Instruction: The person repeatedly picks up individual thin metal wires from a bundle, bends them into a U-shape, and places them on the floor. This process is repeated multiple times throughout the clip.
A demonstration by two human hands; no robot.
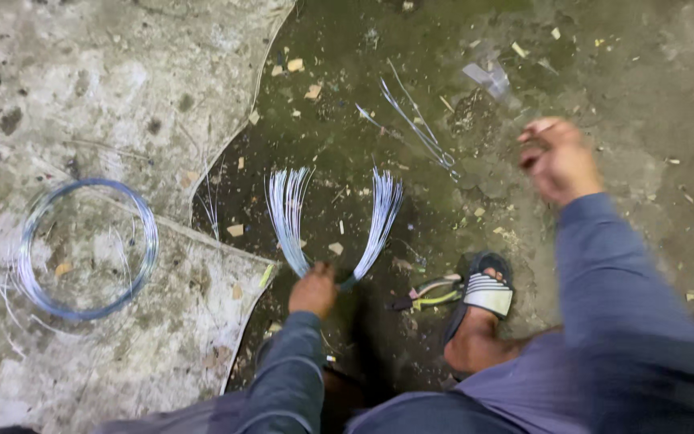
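My left hand (312, 291) is closed around the bent middle of a bundle of thin silvery wires (289, 210). The bundle fans upward in two arms, left and right, above my fist. My right hand (557, 159) is raised over the dirt floor at the right, blurred, with its fingers curled; I cannot make out anything in it. A few loose cut wires (419, 127) lie on the ground ahead, between the two hands.
A coil of wire (86, 247) lies on a pale concrete slab (106, 96) at the left. Pliers with yellow-green handles (431, 294) rest beside my sandalled foot (482, 297). Small wood chips and a clear plastic scrap (487, 76) litter the dark damp ground.
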